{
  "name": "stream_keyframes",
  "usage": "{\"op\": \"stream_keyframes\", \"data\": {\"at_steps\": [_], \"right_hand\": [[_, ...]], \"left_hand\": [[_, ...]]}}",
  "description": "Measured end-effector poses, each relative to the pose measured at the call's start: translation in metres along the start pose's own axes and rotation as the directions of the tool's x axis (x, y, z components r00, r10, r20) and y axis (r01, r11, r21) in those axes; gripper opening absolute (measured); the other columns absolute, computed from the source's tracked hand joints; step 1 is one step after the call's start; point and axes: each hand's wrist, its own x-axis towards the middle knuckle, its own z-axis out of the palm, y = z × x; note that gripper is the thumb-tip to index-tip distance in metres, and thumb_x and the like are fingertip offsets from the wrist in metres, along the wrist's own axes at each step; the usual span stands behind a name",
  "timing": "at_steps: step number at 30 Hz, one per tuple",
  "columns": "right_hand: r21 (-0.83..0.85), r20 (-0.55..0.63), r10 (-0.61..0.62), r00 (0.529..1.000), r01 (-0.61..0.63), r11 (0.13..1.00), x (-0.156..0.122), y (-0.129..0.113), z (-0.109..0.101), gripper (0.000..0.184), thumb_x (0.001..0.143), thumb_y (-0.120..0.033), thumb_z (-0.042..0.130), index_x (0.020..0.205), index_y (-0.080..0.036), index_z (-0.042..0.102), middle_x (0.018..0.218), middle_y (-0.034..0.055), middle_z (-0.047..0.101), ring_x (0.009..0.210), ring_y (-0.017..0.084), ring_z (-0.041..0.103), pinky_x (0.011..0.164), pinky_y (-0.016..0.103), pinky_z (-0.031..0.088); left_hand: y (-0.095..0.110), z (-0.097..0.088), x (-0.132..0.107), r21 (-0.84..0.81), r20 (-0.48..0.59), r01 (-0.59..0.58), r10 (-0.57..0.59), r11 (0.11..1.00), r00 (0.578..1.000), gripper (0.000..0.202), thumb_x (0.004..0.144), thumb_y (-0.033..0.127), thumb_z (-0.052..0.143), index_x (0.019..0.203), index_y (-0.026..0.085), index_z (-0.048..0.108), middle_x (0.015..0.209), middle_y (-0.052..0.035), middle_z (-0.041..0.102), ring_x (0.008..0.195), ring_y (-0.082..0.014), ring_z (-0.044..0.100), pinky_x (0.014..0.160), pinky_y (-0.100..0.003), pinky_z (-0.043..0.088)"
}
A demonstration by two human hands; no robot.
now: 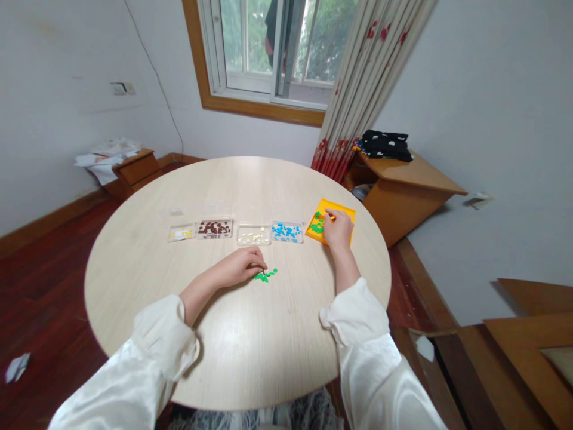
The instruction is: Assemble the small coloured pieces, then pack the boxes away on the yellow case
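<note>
My left hand (244,264) rests low over the table, fingers bent together at a cluster of small green pieces (264,278). A thin reddish-brown bit shows at its fingertips; whether it is held I cannot make out. Over the orange tray (333,206) is my right hand (339,229), its fingers closed together above the tray floor. More green pieces (317,227) lie in the tray, left of that hand. What the right fingertips hold, if anything, is too small to name.
Clear boxes in a row hold yellow pieces (185,232), brown pieces (215,228), cream pieces (250,237) and blue pieces (286,232). They stand on a round pale table (242,346). A wooden cabinet (398,185) is beyond its right edge.
</note>
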Motion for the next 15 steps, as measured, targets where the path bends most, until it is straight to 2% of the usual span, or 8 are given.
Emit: {"op": "stream_keyframes", "data": {"at_steps": [6,9,11,15], "right_hand": [[0.001,-0.011,-0.017,1.0,0.017,1.0,-0.001,-0.001,0.0,0.032,0.081,-0.023,0.044,0.098,-0.015,0.069,0.1,0.0118,0.066,0.09,0.023,0.054,0.086,0.039,0.038],[0.008,-0.013,-0.018,1.0,0.018,1.0,-0.001,0.0,0.0,0.032,0.08,-0.023,0.043,0.097,-0.015,0.069,0.1,0.0122,0.066,0.092,0.024,0.054,0.086,0.04,0.038],[0.016,-0.005,-0.017,1.0,0.017,1.0,-0.001,-0.001,0.0,0.032,0.08,-0.024,0.043,0.097,-0.015,0.069,0.1,0.0126,0.066,0.093,0.024,0.054,0.086,0.039,0.038],[0.048,0.025,-0.056,0.998,0.055,0.997,-0.001,-0.004,-0.001,0.03,0.081,-0.025,0.043,0.093,-0.016,0.069,0.097,0.0109,0.067,0.089,0.023,0.056,0.084,0.038,0.039]], "left_hand": [[0.002,-0.002,0.002,0.042,-0.048,0.012,-0.01,0.999,0.999,0.018,0.082,0.015,0.049,0.077,0.016,0.067,0.079,-0.0051,0.063,0.076,-0.0138,0.057,0.073,-0.027,0.045],[0.002,-0.007,0.001,0.032,-0.178,0.097,-0.09,0.995,0.98,0.017,0.082,0.017,0.049,0.08,0.016,0.066,0.08,-0.0057,0.066,0.075,-0.0145,0.059,0.071,-0.028,0.045],[0.0,-0.01,0.001,0.014,-0.314,0.161,-0.148,0.987,0.938,0.016,0.081,0.019,0.05,0.081,0.017,0.066,0.08,-0.0054,0.068,0.072,-0.0143,0.059,0.069,-0.028,0.045],[-0.004,-0.013,0.001,-0.032,-0.549,0.215,-0.197,0.976,0.813,0.015,0.079,0.022,0.052,0.079,0.019,0.067,0.079,-0.0038,0.07,0.066,-0.0132,0.058,0.066,-0.026,0.045]]}}
